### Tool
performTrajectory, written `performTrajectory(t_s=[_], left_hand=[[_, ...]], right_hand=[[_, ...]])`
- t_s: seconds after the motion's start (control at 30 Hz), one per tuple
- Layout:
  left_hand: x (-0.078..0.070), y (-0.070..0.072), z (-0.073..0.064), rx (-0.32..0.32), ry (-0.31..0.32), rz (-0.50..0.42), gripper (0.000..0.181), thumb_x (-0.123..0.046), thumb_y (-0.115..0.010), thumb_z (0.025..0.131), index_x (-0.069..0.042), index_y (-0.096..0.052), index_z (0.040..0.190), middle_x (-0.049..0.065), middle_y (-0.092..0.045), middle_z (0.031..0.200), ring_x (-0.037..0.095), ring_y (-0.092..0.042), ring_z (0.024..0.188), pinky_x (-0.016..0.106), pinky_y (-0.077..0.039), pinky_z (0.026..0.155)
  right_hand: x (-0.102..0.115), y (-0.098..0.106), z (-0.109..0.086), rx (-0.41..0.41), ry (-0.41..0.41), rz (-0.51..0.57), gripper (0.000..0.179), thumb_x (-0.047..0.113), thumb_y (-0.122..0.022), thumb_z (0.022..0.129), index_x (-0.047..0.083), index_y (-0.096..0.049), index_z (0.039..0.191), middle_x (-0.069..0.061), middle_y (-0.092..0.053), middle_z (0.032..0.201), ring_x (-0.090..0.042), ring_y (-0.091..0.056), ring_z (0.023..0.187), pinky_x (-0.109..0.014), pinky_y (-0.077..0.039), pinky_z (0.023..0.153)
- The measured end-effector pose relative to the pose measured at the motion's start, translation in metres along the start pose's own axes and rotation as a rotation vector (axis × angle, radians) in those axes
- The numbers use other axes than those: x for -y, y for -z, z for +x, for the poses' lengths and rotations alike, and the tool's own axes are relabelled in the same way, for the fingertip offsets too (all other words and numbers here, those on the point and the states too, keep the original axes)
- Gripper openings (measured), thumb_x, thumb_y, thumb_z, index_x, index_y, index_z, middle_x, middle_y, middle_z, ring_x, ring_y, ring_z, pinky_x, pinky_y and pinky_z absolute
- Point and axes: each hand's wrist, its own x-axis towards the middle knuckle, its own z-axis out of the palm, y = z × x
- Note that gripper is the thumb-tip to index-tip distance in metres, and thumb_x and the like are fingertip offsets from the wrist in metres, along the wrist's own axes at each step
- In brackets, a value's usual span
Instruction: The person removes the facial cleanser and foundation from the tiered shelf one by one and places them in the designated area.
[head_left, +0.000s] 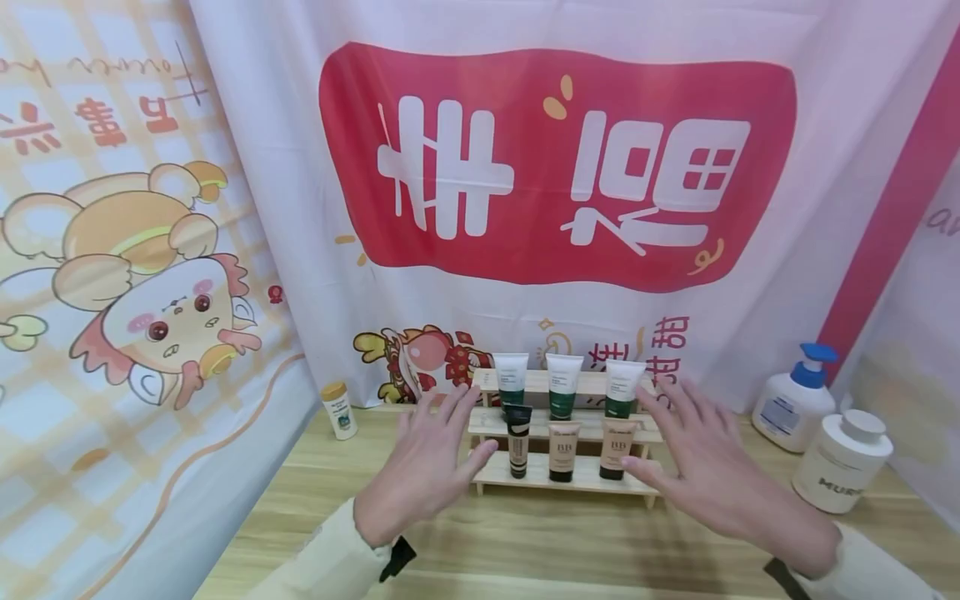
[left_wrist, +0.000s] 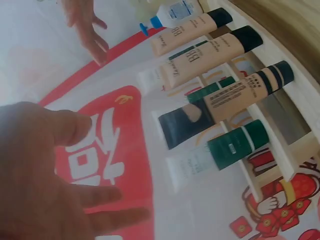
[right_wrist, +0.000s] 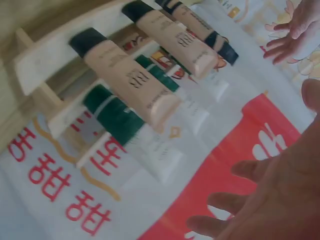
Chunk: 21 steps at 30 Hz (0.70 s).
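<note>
A tiered wooden rack (head_left: 525,481) stands on the table, holding cosmetic tubes in two rows. Three white tubes with green caps (head_left: 562,375) fill the upper row. Below them stand two beige BB cream tubes (head_left: 562,454) and a black-and-beige tube (head_left: 518,442). My left hand (head_left: 431,462), fingers spread, hovers at the rack's left end, nearest the black-and-beige tube (left_wrist: 230,102). At the right end my right hand (head_left: 708,462) is held with fingers extended, close to a BB cream tube (right_wrist: 135,82). Both hands hold nothing.
A small white bottle with a yellow cap (head_left: 340,411) stands at the back left. On the right are a white pump bottle with a blue top (head_left: 795,400) and a white jar-like bottle (head_left: 843,467). A printed cloth (head_left: 555,308) hangs behind the wooden table (head_left: 525,550).
</note>
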Motion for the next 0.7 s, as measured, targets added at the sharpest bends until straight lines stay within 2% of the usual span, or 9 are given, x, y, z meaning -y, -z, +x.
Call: performTrajectory(t_s=[0.1,0.27,0.37,0.5,0.57,0.7], left_hand=[[0.004,-0.008,0.006,-0.088,-0.066,-0.037,0.065,-0.052,-0.051,0.093,-0.019,-0.035,0.146,0.004,-0.043,0.141,0.027,-0.037,0.126,0.052,-0.031,0.102],[0.006,-0.023,0.017,-0.18,-0.147,-0.154,0.053,-0.034,-0.066,0.089,-0.018,-0.047,0.137,0.004,-0.052,0.127,0.02,-0.047,0.115,0.04,-0.041,0.096],[0.006,-0.035,0.025,-0.214,-0.184,-0.212,0.051,-0.026,-0.07,0.087,-0.018,-0.051,0.134,0.003,-0.053,0.124,0.018,-0.049,0.112,0.038,-0.044,0.093],[0.007,-0.053,0.033,-0.259,-0.208,-0.259,0.052,-0.021,-0.071,0.086,-0.019,-0.051,0.134,0.003,-0.053,0.125,0.018,-0.049,0.112,0.037,-0.044,0.094],[0.008,-0.062,0.036,-0.276,-0.209,-0.284,0.053,-0.021,-0.071,0.086,-0.02,-0.05,0.135,0.002,-0.053,0.124,0.018,-0.049,0.113,0.038,-0.044,0.094],[0.01,-0.081,0.039,-0.277,-0.202,-0.325,0.054,-0.024,-0.069,0.088,-0.025,-0.047,0.137,-0.001,-0.051,0.126,0.017,-0.047,0.115,0.038,-0.043,0.095]], right_hand=[[-0.009,-0.007,-0.004,-0.007,-0.025,0.039,0.085,0.069,-0.041,0.087,0.016,-0.021,0.151,-0.022,-0.022,0.149,-0.047,-0.02,0.131,-0.072,-0.016,0.096],[-0.028,-0.024,-0.005,-0.019,-0.1,0.123,0.076,0.064,-0.039,0.091,0.007,-0.038,0.142,-0.024,-0.037,0.139,-0.046,-0.037,0.122,-0.068,-0.033,0.089],[-0.043,-0.042,-0.004,-0.038,-0.122,0.148,0.064,0.055,-0.051,0.092,0.003,-0.051,0.131,-0.024,-0.049,0.128,-0.043,-0.048,0.112,-0.063,-0.04,0.085],[-0.065,-0.078,0.0,-0.067,-0.107,0.17,0.039,0.029,-0.072,0.084,0.005,-0.064,0.113,-0.018,-0.06,0.109,-0.033,-0.06,0.093,-0.05,-0.05,0.074],[-0.073,-0.094,0.001,-0.088,-0.088,0.193,0.032,0.018,-0.076,0.08,0.005,-0.066,0.107,-0.015,-0.061,0.102,-0.03,-0.061,0.086,-0.046,-0.052,0.068],[-0.08,-0.114,0.001,-0.121,-0.083,0.235,0.028,0.013,-0.077,0.078,0.002,-0.067,0.102,-0.014,-0.06,0.097,-0.029,-0.061,0.082,-0.044,-0.052,0.067]])
